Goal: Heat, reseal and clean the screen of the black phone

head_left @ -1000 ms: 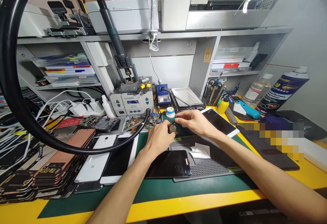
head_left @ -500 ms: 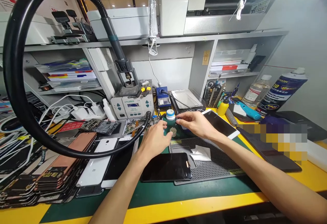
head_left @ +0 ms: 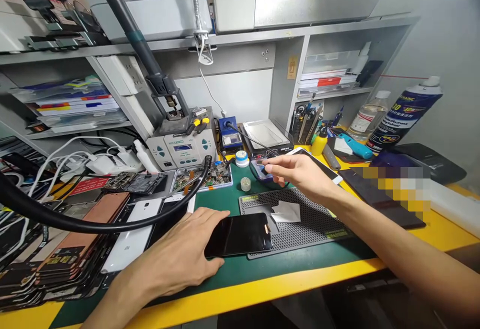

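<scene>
A phone [head_left: 240,235] with a black glossy screen lies flat, partly on the green mat and partly on a grey perforated pad [head_left: 311,234]. Around its left end my left hand [head_left: 183,246] is spread, fingers by the far edge and thumb by the near edge. My right hand [head_left: 296,171] hovers above the back of the pad, thumb and fingers pinched at a small dark thing I cannot make out. Left of those fingertips stand a small clear round jar [head_left: 245,184] and a white-and-blue tub [head_left: 242,158]. A crumpled white wipe [head_left: 287,212] rests on the pad.
A black hose [head_left: 112,224] arches over the left side, above stacked phone parts [head_left: 78,249] and a white phone [head_left: 133,239]. Behind are a rework station [head_left: 183,146] and a tray of circuit boards [head_left: 202,176]. At right stand a spray can [head_left: 405,114] and a bottle [head_left: 369,116].
My left hand has moved from beside the small jar down and left to the black phone's left end. My right hand remains pinched near the tub. The camera view has shifted.
</scene>
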The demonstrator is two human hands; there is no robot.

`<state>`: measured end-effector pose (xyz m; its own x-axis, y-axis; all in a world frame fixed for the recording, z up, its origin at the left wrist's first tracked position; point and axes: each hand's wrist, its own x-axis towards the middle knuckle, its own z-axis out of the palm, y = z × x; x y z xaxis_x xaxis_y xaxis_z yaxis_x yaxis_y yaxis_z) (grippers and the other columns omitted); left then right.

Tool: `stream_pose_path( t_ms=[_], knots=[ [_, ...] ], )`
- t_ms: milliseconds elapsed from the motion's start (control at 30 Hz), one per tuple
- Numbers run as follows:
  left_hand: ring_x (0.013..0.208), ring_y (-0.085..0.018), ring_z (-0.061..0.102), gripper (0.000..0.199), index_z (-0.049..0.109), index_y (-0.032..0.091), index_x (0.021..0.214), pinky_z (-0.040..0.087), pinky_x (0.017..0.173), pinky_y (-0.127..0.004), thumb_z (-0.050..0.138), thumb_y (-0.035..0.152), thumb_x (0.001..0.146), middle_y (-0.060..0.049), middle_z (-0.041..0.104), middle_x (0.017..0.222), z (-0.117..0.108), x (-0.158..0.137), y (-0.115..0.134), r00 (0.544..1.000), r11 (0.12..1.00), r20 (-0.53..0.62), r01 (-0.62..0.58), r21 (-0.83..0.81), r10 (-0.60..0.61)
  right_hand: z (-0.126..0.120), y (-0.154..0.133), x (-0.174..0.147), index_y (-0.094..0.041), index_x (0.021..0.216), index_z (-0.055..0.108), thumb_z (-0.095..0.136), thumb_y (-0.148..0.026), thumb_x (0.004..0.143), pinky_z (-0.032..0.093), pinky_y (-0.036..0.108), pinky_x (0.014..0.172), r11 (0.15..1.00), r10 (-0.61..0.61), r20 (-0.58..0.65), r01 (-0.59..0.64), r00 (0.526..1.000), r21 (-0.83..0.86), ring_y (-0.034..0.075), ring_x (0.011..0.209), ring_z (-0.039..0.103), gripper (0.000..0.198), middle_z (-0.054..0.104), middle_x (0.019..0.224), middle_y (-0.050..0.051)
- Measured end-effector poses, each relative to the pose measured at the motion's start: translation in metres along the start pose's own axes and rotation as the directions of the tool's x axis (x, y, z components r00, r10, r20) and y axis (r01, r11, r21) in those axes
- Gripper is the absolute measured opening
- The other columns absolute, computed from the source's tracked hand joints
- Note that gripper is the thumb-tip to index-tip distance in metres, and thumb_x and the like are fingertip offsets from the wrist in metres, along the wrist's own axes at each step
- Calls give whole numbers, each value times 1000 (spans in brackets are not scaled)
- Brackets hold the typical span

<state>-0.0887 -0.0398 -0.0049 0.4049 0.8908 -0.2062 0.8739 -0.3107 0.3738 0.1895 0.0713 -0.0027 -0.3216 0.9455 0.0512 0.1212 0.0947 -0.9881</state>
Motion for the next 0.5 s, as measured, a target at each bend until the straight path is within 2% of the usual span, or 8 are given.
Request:
stream_pose_path(
  t_ms=[133, 233, 400, 500],
  knots=[
    [116, -25, 58, 54, 54, 30, 131, 46, 104, -41, 61, 25, 78, -4, 62, 123, 0, 3, 2, 994, 994, -48, -92, 56, 95, -10, 6, -18, -11, 98, 77, 81, -45, 77, 42, 26, 57, 992, 78, 60, -84, 995, 99, 10, 59, 48, 40, 59, 66, 0],
    [106, -25, 59, 54, 54, 30, 127, 49, 96, -39, 61, 23, 73, -3, 61, 113, 0, 2, 5, 992, 991, -70, -99, 88, 105, -14, 11, -30, -12, 102, 77, 82, -43, 77, 43, 27, 57, 982, 120, 121, -136, 985, 130, 10, 58, 49, 40, 58, 65, -1],
    [108, -23, 60, 53, 54, 36, 123, 52, 96, -35, 65, 27, 72, 0, 62, 115, -4, 2, 8, 982, 989, -137, -120, 87, 131, -16, 22, -42, -13, 103, 77, 83, -41, 77, 44, 26, 55, 974, 166, 151, -185, 975, 128, 12, 60, 55, 38, 64, 70, 1],
    [114, -24, 59, 52, 56, 38, 125, 52, 100, -35, 68, 33, 75, 0, 62, 125, -6, 4, 3, 980, 987, -137, -131, 94, 144, -14, 29, -46, -14, 101, 76, 82, -40, 78, 45, 25, 55, 971, 184, 138, -202, 973, 131, 11, 59, 55, 35, 64, 70, 0]
  ],
)
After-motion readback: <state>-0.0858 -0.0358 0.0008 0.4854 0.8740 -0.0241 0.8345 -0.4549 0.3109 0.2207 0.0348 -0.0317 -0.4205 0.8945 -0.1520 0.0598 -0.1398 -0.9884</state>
